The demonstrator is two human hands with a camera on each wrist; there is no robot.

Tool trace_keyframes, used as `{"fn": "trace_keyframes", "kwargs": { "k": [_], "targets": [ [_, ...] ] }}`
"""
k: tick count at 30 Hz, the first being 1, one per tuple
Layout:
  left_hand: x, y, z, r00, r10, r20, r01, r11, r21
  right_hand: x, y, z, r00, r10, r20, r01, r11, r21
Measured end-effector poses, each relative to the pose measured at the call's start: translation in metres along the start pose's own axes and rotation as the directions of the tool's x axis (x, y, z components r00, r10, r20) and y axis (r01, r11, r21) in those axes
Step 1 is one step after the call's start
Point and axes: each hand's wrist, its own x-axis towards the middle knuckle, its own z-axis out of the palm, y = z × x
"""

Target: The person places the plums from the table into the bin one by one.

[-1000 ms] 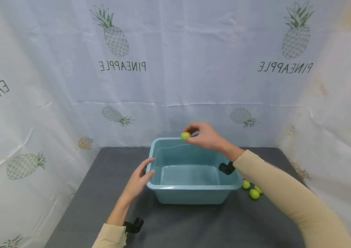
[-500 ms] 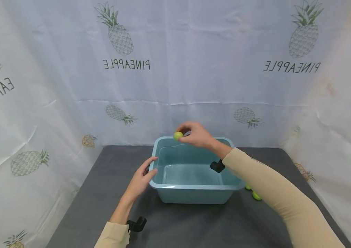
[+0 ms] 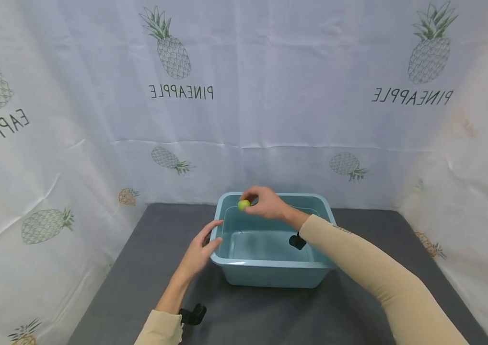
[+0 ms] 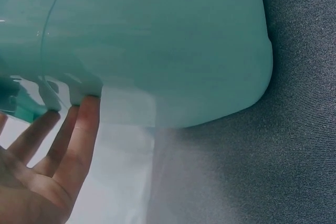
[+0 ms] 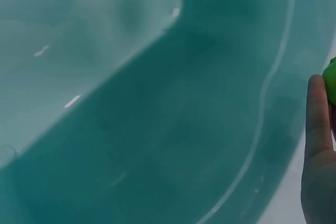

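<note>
A light blue plastic basin (image 3: 274, 277) stands upright on the table, its inside facing me. My left hand (image 3: 195, 253) grips its left rim, thumb and index finger over the edge. In the left wrist view, the other fingers (image 4: 79, 145) lie against the outer wall. Over the far left part of the basin, my right hand (image 3: 267, 205) pinches a small round yellow-green fruit (image 3: 243, 205) between thumb and fingers. In the right wrist view only part of that green fruit (image 5: 331, 83) shows, at the right edge beside a finger; its exact kind is unclear.
A dark grey cloth (image 3: 140, 268) covers the table. White curtains (image 3: 270, 96) printed with pineapples hang at the back and both sides. My right sleeve (image 3: 365, 258) crosses the table's right side and covers part of it. Each wrist wears a black camera mount (image 3: 193, 314).
My right hand has moved left and then down with the fruit, from the basin's back rim to over its inside. The right sleeve now hides several fruits beside the basin. The left hand keeps its grip.
</note>
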Motion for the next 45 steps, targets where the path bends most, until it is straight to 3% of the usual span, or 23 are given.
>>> {"fn": "trace_keyframes", "kwargs": {
  "k": [7, 19, 32, 39, 45],
  "targets": [
    [-0.003, -0.003, -0.001, 0.999, -0.033, -0.016, 0.033, 0.999, -0.009, 0.000, 0.009, 0.017, 0.998, 0.025, 0.061, -0.023, 0.999, -0.034],
    [0.002, -0.002, 0.002, 1.000, -0.017, -0.016, 0.017, 1.000, 0.002, -0.001, 0.025, 0.032, 0.988, 0.054, 0.143, -0.036, 0.991, -0.127],
    [0.001, 0.002, 0.000, 0.999, -0.038, 0.012, 0.038, 0.999, -0.007, 0.001, 0.024, 0.039, 0.986, 0.042, 0.162, -0.019, 0.990, -0.142],
    [-0.001, 0.001, 0.001, 1.000, -0.010, 0.029, 0.010, 1.000, -0.027, 0.001, 0.020, 0.034, 0.984, 0.073, 0.160, -0.045, 0.984, -0.173],
    [-0.002, -0.002, 0.002, 1.000, 0.007, 0.003, -0.006, 1.000, -0.020, 0.000, -0.001, 0.013, 0.991, 0.065, 0.116, -0.046, 0.986, -0.158]
  ]
}}
